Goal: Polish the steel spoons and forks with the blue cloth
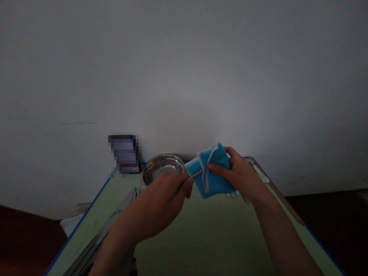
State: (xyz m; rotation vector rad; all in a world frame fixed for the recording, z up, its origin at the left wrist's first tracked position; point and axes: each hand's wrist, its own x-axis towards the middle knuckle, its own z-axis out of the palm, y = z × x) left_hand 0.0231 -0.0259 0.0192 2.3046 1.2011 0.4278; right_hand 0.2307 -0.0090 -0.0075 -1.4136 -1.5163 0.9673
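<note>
A folded blue cloth with white edging (pixel 217 180) is gripped in my right hand (pixel 243 170), thumb in front and fingers behind. My left hand (pixel 174 193) is closed on the end of a thin, shiny metal utensil (pixel 197 174). Its other end runs into the cloth's folds, so I cannot make out its kind. Both hands are above the table, close together. Just beyond my left hand stands a round stainless steel bowl (pixel 149 170).
The pale green table (pixel 201 237) has blue edging and stands against a grey wall. Long metal utensils (pixel 92 239) lie along its left side. More utensils (pixel 260 172) lie at the right, partly hidden by my right hand. A blurred-out screen (pixel 125 153) leans at the back left.
</note>
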